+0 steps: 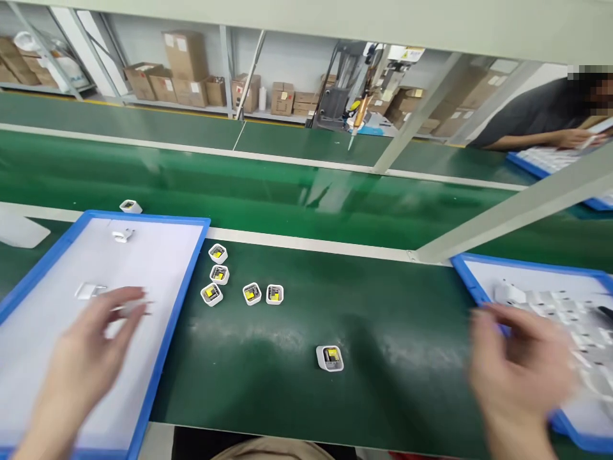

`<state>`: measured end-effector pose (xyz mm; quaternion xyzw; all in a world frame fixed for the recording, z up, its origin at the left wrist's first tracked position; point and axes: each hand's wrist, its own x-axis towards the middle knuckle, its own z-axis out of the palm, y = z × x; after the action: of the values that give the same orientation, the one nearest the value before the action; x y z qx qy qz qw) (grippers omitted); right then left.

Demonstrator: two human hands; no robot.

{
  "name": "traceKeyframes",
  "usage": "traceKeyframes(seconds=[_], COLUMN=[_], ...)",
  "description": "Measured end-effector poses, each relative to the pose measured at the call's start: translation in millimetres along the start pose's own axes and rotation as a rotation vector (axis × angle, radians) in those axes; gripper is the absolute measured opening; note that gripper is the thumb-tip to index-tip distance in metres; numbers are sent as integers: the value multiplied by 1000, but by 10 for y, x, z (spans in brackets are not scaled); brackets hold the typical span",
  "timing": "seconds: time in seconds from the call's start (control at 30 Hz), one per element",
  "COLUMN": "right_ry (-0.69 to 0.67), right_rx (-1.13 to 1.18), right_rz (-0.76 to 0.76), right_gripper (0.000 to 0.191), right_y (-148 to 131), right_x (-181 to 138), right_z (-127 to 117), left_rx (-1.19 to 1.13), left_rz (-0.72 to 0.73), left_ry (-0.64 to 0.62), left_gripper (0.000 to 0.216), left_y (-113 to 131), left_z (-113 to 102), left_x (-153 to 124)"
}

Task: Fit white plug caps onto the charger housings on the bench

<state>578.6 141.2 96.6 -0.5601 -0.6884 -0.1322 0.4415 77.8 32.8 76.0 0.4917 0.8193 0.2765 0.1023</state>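
My left hand [96, 351] is over the left tray, pinching a small white plug piece [125, 310] with two thin metal pins pointing right. Below it, on the tray's white surface, lie a white part [90, 291] and, farther back, another white piece [123, 236]. My right hand [522, 364], smeared by motion, hovers at the left edge of the right tray; its fingers are curled, and whether anything is between them cannot be made out. Between my hands, one white charger housing [330, 358] with yellow and dark parts inside rests on the green bench.
Blue-rimmed trays stand left [179, 300] and right [467, 281], the right one holding many white parts [555, 306]. Several open housings [219, 275] sit beside the left tray. A slanted metal post [507, 204] rises behind the right tray. Across the bench, a person [531, 115] works.
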Motion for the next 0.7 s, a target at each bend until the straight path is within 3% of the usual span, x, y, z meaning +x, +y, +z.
traceKeyframes(seconds=[0.03, 0.1, 0.17, 0.23, 0.33, 0.4, 0.5, 0.6, 0.7], right_ry=[-70, -406, -581, -609, -573, -619, -691, -649, -597], right_rx=[128, 398, 554, 655, 781, 863, 933, 942, 914], right_rz=[-68, -311, -456, -456, -236, 55, 456, 571, 610], right_gripper=[23, 33, 29, 26, 18, 13, 25, 28, 23], right_y=[-201, -604, -879, -953, -788, -630, -436, -277, -116], right_x=[-55, -129, -168, -195, -246, -291, -360, -388, -380], right_z=[126, 398, 613, 729, 795, 860, 1049, 1231, 1282], left_rx=[-172, -462, -691, -861, -878, -667, -147, 188, 282], left_rz=[72, 222, 204, 53, -26, 148, 535, 769, 845], left_ry=[-7, -181, -384, -480, -564, -517, -333, -260, -261], left_gripper=[38, 26, 22, 27, 44, 54, 54, 34, 19], left_y=[332, 977, 1485, 1779, 1819, 1658, 1343, 1189, 1308], left_z=[170, 576, 965, 1225, 1321, 1279, 1254, 1336, 1477], left_x=[-108, -371, -628, -801, -797, -615, -214, 96, 169])
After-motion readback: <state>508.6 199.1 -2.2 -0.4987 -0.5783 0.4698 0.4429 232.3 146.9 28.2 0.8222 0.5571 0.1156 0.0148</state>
